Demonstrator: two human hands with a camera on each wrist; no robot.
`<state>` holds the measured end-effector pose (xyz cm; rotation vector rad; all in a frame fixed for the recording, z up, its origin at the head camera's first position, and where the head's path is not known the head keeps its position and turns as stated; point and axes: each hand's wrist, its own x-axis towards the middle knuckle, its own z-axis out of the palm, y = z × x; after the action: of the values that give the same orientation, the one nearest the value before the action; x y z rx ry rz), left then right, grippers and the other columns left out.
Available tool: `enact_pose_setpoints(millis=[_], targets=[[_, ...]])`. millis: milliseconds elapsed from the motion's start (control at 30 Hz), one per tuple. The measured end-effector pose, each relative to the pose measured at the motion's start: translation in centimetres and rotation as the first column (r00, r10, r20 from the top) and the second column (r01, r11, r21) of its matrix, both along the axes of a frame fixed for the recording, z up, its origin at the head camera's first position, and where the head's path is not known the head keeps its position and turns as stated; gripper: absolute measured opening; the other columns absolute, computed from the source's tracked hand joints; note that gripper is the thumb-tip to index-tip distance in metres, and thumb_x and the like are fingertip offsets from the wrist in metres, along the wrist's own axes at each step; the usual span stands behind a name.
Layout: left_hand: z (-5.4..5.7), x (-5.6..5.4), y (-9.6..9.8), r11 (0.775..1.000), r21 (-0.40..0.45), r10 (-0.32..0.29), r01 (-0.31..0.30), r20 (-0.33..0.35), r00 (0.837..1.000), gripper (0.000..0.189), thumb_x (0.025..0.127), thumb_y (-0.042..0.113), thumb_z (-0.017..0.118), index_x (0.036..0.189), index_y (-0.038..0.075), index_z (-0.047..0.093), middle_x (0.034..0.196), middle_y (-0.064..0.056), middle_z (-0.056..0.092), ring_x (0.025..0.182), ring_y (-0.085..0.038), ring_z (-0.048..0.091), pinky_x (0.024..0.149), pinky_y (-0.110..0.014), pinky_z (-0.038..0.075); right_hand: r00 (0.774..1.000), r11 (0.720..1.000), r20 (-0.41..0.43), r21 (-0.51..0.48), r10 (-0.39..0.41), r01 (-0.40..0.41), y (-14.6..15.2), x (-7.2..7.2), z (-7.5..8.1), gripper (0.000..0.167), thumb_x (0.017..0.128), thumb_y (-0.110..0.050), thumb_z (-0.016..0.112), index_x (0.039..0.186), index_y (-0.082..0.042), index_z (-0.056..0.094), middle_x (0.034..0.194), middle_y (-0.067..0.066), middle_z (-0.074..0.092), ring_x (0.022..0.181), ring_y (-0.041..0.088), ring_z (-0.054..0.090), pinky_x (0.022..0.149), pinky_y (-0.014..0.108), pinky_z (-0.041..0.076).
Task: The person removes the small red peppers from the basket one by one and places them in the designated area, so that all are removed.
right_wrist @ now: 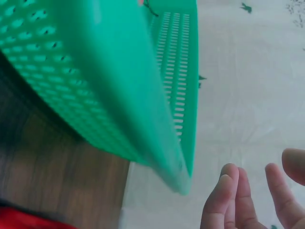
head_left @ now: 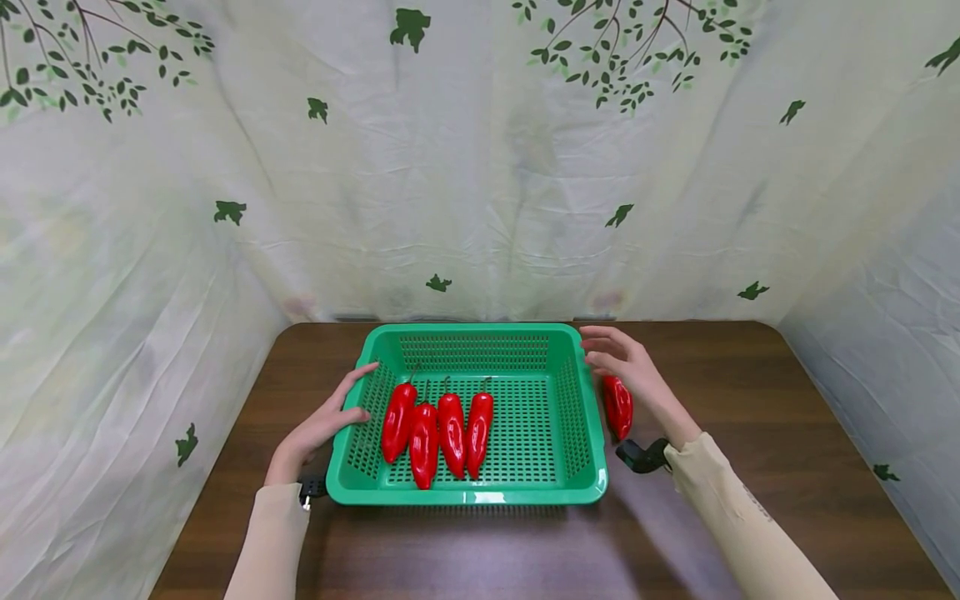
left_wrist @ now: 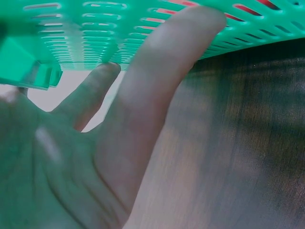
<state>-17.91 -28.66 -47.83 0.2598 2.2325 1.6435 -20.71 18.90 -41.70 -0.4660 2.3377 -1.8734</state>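
Note:
A green perforated plastic basket (head_left: 525,492) stands on the table. Several glossy red chili peppers (head_left: 423,446) lie side by side in its left half, stems pointing away from me. At the left rim, my left hand (head_left: 318,425) has thumb and forefinger spread, their tips overlapping the rim. The left wrist view shows the straight fingers (left_wrist: 147,81) right at the slotted wall. My right hand (head_left: 626,362) is raised just outside the far right corner, fingers loosely bent with nothing between them. Below it, one more red chili pepper (head_left: 618,408) lies outside the basket, partly covered by the hand.
The brown wooden table (head_left: 750,467) reaches the curtain behind, which is white with green leaf prints (head_left: 408,29). Its back edge runs close behind the basket. Each wrist carries a black camera, such as the right one (head_left: 641,456).

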Motion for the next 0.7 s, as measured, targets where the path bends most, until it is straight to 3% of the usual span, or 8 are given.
enact_pose_setpoints(millis=[267,533,700], targets=[[0.0,-0.1,0.0,1.000,0.003,-0.016,0.016,-0.015,1.000,0.071,0.090,0.011,0.051,0.151,0.029,0.018,0.149,-0.018,0.014,0.123,-0.047,0.032,0.078,-0.042,0.051,0.997,1.000,0.077,-0.022,0.016,-0.014,-1.4,0.1,0.7,0.043,0.097,-0.012,0.053,0.139,-0.004,0.044,0.130,0.022,0.051,0.114,0.043,0.050,0.093,0.048,0.044],[0.0,-0.1,0.0,1.000,0.002,-0.016,0.016,-0.011,1.000,0.072,0.090,0.012,0.052,0.151,0.029,0.018,0.149,-0.018,0.013,0.123,-0.047,0.032,0.078,-0.042,0.051,0.994,0.999,0.100,-0.022,0.034,-0.032,-3.2,-0.1,1.1,0.044,0.097,-0.013,0.054,0.138,-0.004,0.045,0.126,0.020,0.054,0.102,0.029,0.059,0.093,0.051,0.043],[0.0,-0.1,0.0,1.000,0.000,-0.013,0.013,-0.009,1.000,0.071,0.090,0.012,0.052,0.151,0.029,0.019,0.149,-0.018,0.013,0.123,-0.048,0.033,0.078,-0.042,0.051,0.992,0.998,0.113,-0.034,0.052,-0.048,-4.5,-0.4,0.9,0.044,0.096,-0.013,0.056,0.138,-0.004,0.046,0.125,0.022,0.054,0.102,0.032,0.059,0.092,0.051,0.044]])
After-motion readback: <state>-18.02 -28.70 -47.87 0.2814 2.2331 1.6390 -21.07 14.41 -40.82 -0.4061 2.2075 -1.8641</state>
